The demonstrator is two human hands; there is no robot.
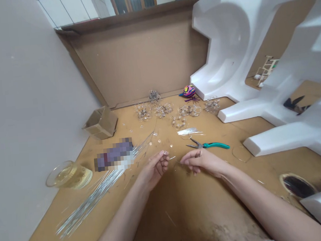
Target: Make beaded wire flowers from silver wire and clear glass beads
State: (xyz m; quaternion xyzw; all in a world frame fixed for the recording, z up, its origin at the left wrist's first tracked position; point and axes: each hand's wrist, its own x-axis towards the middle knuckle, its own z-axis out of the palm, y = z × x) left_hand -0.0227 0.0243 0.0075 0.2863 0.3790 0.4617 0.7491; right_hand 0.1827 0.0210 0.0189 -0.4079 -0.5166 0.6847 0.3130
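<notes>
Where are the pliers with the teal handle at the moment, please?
In the head view, the pliers lie on the table right of centre, just beyond the right hand and on the near side of the short silvery wires.

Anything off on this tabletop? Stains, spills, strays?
A dark, blotchy patch at the near edge of the tan tabletop looks stained or worn against plainer surface elsewhere. A short silvery sliver also lies stray at right, away from the long silvery wire bundle.
</notes>
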